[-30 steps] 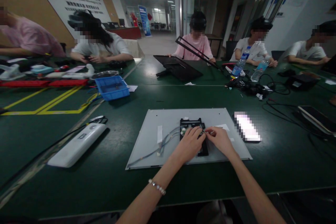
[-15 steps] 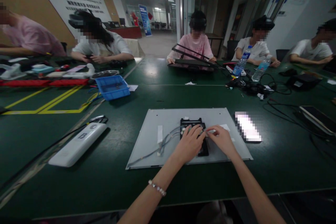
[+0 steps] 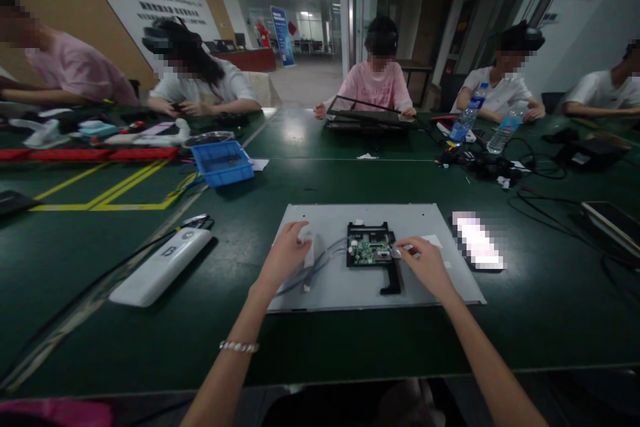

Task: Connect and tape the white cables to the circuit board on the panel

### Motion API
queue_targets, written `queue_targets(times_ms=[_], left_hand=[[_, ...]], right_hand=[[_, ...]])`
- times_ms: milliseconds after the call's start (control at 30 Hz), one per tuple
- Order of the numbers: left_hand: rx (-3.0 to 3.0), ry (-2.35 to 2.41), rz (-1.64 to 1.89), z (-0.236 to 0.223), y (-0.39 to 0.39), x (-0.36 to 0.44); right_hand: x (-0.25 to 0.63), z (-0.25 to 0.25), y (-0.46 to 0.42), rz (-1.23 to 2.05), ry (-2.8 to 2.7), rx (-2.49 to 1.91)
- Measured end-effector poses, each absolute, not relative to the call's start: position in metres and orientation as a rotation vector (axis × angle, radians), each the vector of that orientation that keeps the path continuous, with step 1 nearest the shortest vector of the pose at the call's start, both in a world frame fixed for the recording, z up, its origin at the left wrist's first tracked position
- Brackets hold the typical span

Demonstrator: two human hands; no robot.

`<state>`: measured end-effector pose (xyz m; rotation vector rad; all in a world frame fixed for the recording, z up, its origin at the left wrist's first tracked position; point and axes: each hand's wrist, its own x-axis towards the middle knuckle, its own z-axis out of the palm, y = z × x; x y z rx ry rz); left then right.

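On the dark green table (image 3: 360, 340), find the circuit board (image 3: 370, 251) set in a black bracket (image 3: 394, 273) upon a pale panel (image 3: 425, 290). Left hand (image 3: 286, 253) with thumb and fingers parted near a white strip (image 3: 311, 255), contact unclear. Right hand (image 3: 425, 263) narrow-fingered at the board's right edge; cannot tell whether holding anything. Expect light, stiff, probably fragile handling; take hold by the bracket's edges.

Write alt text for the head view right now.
A bare right hand is at the right edge of a green circuit board on a black frame atop a flat grey panel; the bare left hand is near thin grey cables.
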<state>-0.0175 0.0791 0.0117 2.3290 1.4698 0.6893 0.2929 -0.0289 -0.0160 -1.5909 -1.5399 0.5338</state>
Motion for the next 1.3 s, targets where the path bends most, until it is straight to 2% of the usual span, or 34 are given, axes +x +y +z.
queue_targets(times_ms=[267, 633, 800, 933, 1100, 1300], left_hand=[[2.314, 1.451, 0.683, -0.005, 0.086, -0.02], [1.937, 1.398, 0.817, 0.047, 0.07, -0.025], [2.073, 1.329, 0.705, 0.023, 0.072, -0.011], [2.148, 1.351, 0.702, 0.006, 0.073, -0.003], [2.213, 1.352, 0.685, 0.0, 0.07, -0.002], [2.314, 1.347, 0.779, -0.002, 0.063, 0.001]], right_hand=[[0.292, -0.013, -0.032, 0.503, -1.589, -1.598], [0.291, -0.005, -0.033, 0.406, -1.532, -1.555], [0.262, 0.017, -0.038, 0.407, -1.641, -1.454], [0.221, 0.026, -0.044, 0.418, -1.935, -1.303], [0.184, 0.024, -0.043, 0.351, -2.281, -1.194], [0.173, 0.014, -0.037, 0.299, -2.323, -1.213]])
